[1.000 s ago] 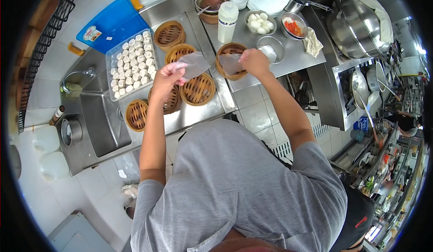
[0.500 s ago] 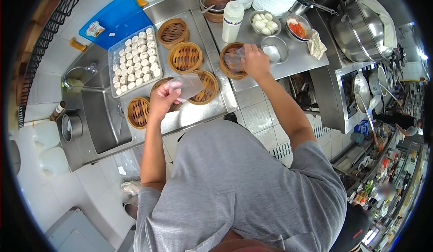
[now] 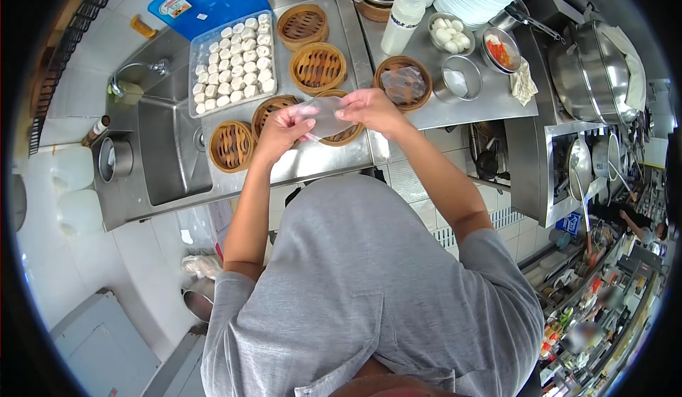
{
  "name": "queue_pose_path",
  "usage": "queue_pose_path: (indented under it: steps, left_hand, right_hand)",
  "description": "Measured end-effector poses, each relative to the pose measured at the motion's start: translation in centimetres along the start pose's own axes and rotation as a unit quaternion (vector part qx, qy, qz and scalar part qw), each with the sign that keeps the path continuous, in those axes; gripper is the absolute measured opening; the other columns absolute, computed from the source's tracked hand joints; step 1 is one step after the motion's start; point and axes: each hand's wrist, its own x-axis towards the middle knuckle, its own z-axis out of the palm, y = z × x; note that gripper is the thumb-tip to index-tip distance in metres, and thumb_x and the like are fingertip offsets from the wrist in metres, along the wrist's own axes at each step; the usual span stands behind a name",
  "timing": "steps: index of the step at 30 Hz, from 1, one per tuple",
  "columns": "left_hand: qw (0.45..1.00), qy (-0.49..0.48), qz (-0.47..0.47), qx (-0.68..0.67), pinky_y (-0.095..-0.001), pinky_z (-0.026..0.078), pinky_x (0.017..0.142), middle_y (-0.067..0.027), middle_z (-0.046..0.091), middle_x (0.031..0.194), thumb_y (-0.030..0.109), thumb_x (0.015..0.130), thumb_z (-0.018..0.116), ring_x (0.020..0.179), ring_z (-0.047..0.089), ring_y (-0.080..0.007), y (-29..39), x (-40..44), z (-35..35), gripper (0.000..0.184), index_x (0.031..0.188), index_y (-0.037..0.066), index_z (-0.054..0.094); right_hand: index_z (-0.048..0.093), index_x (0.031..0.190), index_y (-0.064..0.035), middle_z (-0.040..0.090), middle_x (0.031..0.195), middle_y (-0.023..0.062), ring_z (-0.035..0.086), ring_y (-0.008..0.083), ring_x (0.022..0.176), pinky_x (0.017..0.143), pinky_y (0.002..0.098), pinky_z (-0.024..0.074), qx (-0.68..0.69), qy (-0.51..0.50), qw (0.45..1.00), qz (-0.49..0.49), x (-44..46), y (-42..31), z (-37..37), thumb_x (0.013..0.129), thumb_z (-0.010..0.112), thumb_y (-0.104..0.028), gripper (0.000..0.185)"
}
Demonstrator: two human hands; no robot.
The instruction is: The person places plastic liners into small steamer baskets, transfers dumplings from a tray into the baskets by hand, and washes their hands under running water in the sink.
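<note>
A single head-worn camera is looking forward and steeply down from above the wearer's grey fabric shirt (image 3: 376, 255), which is filling the near, lower middle. It is facing the brushed stainless-steel bench (image 3: 490, 115), with the bare left hand (image 3: 285, 130), the bare right hand (image 3: 375, 111) and the thin translucent sheet (image 3: 323, 118) showing at arm's length, above centre. The wide, round-edged lens is bending straight lines, taking in the rectangular steel sink (image 3: 170, 148) at left and, farther off, the cluttered metal shelves (image 3: 604, 304) at right.
</note>
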Motion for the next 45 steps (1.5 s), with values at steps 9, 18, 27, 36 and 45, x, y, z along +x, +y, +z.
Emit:
queue_pose_path:
  steps: [9,18,27,36,45]
  left_hand:
    - [0.94,0.151,0.076,0.296,-0.0352,0.057,0.074,-0.0112,0.075,0.092,0.011,0.089,0.078,0.078,0.071,-0.0225,-1.6,-2.4,0.3,0.042,0.129,0.004,0.068]
    - [0.771,-0.015,0.173,0.613,-0.0481,0.038,0.109,-0.0112,0.067,0.136,0.029,0.088,0.077,0.133,0.055,-0.0311,-4.0,-0.4,5.3,0.036,0.118,0.009,0.074]
    - [0.778,-0.024,0.155,0.609,-0.0548,0.038,0.108,-0.0111,0.069,0.134,0.031,0.09,0.076,0.131,0.058,-0.0285,-3.6,0.5,5.8,0.041,0.124,0.008,0.071]
    - [0.882,0.044,0.183,0.432,-0.0432,0.048,0.1,-0.0167,0.072,0.122,0.013,0.09,0.077,0.112,0.069,-0.0299,-0.2,0.8,5.2,0.039,0.126,0.003,0.069]
    - [0.959,0.044,0.132,0.248,-0.0291,0.056,0.085,-0.0116,0.073,0.109,0.011,0.096,0.073,0.093,0.069,-0.0148,1.5,1.0,3.6,0.04,0.134,-0.001,0.065]
  right_hand:
    - [0.066,0.11,-0.0009,0.075,0.081,0.0187,0.076,0.0338,0.08,0.073,0.0469,0.0598,-0.496,0.095,0.854,-0.125,0.7,1.7,2.7,0.084,0.073,-0.015,0.03]
    - [0.064,0.105,-0.0043,0.075,0.082,0.0155,0.075,0.0347,0.083,0.073,0.0466,0.0601,-0.566,0.111,0.797,-0.18,2.0,3.2,3.1,0.083,0.068,-0.014,0.024]
    - [0.075,0.098,-0.0114,0.075,0.09,0.0131,0.074,0.0342,0.087,0.076,0.0463,0.0598,-0.421,0.326,0.83,-0.163,-3.4,-3.8,-8.5,0.084,0.075,-0.024,0.019]
    - [0.076,0.104,-0.0109,0.076,0.113,0.0151,0.074,0.0328,0.102,0.087,0.0449,0.0597,-0.676,0.168,0.695,0.178,-2.4,-2.3,-22.0,0.082,0.075,-0.021,0.025]
    - [0.078,0.097,-0.0082,0.077,0.106,0.0157,0.075,0.0333,0.1,0.084,0.0449,0.0607,-0.709,0.133,0.681,0.127,-2.9,-3.4,-23.5,0.081,0.073,-0.015,0.018]
